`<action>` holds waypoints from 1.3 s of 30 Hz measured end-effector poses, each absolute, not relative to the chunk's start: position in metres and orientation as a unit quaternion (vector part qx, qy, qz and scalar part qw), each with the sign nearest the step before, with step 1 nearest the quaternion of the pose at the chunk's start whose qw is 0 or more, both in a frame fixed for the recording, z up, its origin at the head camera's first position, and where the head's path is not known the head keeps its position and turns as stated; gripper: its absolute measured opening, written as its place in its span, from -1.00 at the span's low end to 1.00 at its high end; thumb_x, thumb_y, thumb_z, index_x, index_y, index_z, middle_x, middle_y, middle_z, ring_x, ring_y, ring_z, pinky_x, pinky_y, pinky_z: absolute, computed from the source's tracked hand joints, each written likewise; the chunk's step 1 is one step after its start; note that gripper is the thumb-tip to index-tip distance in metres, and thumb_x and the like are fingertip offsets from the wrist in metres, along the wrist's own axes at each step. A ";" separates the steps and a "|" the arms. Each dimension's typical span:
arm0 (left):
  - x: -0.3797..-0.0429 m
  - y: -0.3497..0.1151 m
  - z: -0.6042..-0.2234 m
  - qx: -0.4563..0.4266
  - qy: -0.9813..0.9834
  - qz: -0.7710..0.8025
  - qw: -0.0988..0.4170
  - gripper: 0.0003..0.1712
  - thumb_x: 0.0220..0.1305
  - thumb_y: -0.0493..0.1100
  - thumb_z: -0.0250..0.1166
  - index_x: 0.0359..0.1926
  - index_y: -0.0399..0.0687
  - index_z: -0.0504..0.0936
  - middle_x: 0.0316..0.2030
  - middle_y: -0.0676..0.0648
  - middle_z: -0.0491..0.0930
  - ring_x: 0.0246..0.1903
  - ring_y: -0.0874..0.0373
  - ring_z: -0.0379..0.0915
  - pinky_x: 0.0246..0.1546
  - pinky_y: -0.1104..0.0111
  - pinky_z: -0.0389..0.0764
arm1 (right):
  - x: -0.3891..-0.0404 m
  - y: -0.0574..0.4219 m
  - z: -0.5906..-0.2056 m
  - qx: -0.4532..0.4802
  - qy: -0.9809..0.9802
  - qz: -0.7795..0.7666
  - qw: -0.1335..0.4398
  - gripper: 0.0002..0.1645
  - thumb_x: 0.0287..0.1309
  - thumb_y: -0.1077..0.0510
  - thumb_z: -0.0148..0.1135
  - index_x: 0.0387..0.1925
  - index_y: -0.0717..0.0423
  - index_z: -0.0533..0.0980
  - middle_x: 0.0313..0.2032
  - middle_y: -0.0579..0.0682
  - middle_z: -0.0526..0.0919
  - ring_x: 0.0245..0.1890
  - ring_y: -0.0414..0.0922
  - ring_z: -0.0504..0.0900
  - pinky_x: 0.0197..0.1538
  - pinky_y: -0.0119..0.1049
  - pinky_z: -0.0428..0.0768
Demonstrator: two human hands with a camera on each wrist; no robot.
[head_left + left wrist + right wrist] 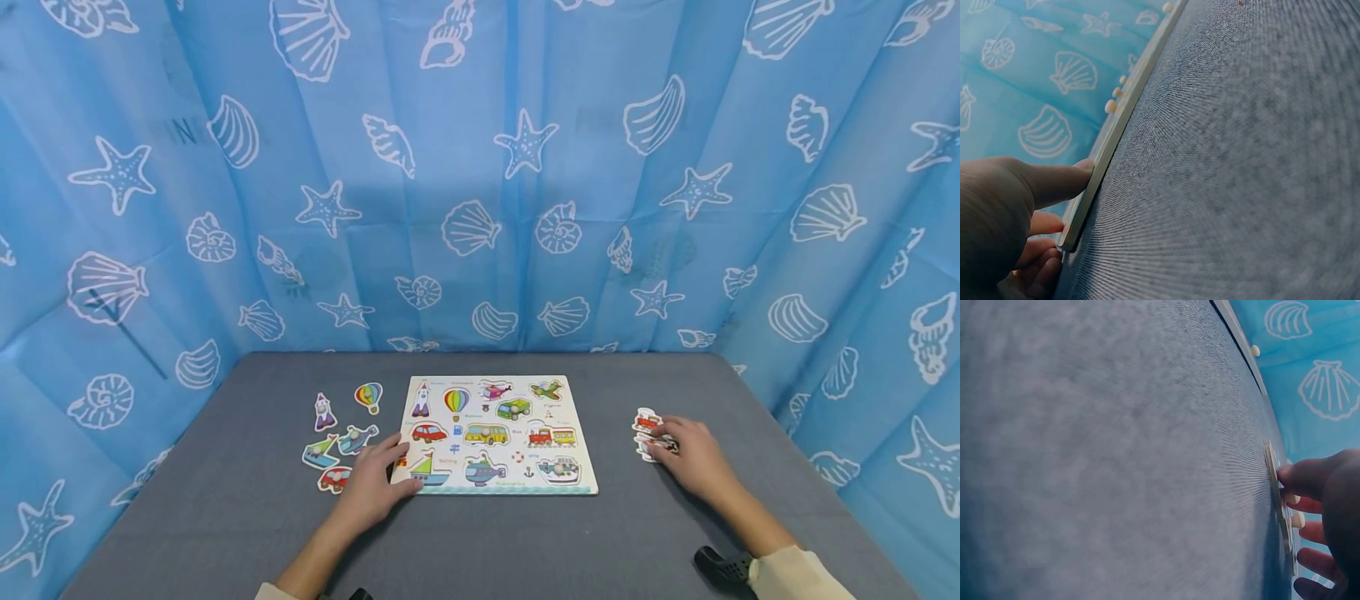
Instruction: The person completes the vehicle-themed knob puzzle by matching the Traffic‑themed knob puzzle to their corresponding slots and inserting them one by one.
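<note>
A wooden puzzle board [585,467] with vehicle pictures lies at the middle of the table. My left hand [369,485] holds its near left corner, thumb on the front edge and fingers along the left side; the thumb [1063,182] also shows on that edge in the left wrist view. To the right, my right hand [697,457] rests its relaxed fingers on two knobbed pieces. One is a red train piece [647,420]; the other, perhaps a ship piece [643,450], is partly covered by the fingers. A knob [1298,520] touches a fingertip in the right wrist view.
Left of the board lie a rocket piece [323,412], a balloon piece [368,398], a submarine piece [357,440], a sailboat piece [320,452] and a red car piece [334,478]. Grey cloth covers the table [525,550]. A blue shell-patterned curtain [480,175] hangs behind.
</note>
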State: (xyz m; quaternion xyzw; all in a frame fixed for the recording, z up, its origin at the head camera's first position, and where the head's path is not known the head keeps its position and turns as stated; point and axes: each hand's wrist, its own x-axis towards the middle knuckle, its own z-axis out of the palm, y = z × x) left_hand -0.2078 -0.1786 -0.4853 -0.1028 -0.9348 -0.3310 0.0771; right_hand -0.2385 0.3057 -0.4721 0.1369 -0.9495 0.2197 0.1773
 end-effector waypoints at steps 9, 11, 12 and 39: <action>-0.207 -0.178 -0.484 -0.101 -0.936 -0.330 0.071 -0.30 0.00 -0.06 0.52 0.16 -0.27 0.57 0.24 -0.28 0.42 0.22 -0.29 0.27 0.23 -0.15 0.19 | -0.234 0.307 -0.473 0.141 -0.945 0.219 0.198 -0.81 -0.08 0.29 0.47 -0.47 0.12 0.56 -0.11 0.34 0.59 -0.10 0.33 0.49 -0.03 0.19 0.37; -0.207 -0.178 -0.483 -0.100 -0.936 -0.330 0.069 -0.30 0.00 -0.06 0.52 0.16 -0.27 0.57 0.24 -0.28 0.42 0.22 -0.29 0.26 0.23 -0.15 0.18 | -0.233 0.307 -0.473 0.145 -0.944 0.218 0.201 -0.80 -0.09 0.30 0.47 -0.49 0.11 0.54 -0.12 0.33 0.60 -0.11 0.33 0.50 -0.04 0.18 0.37; -0.207 -0.179 -0.484 -0.101 -0.936 -0.330 0.070 -0.30 0.00 -0.05 0.52 0.16 -0.27 0.57 0.24 -0.28 0.42 0.22 -0.29 0.26 0.22 -0.16 0.18 | -0.233 0.308 -0.473 0.147 -0.943 0.218 0.203 -0.79 -0.09 0.31 0.47 -0.49 0.11 0.54 -0.13 0.32 0.60 -0.11 0.32 0.50 -0.05 0.18 0.38; -0.207 -0.178 -0.485 -0.098 -0.935 -0.333 0.070 -0.30 0.01 -0.07 0.51 0.17 -0.27 0.57 0.25 -0.27 0.41 0.22 -0.27 0.26 0.21 -0.14 0.21 | -0.227 0.270 -0.461 0.129 -0.949 0.239 0.159 -0.85 -0.01 0.23 0.45 -0.45 0.00 0.59 -0.37 -0.08 0.62 -0.31 -0.05 0.57 -0.21 -0.02 0.47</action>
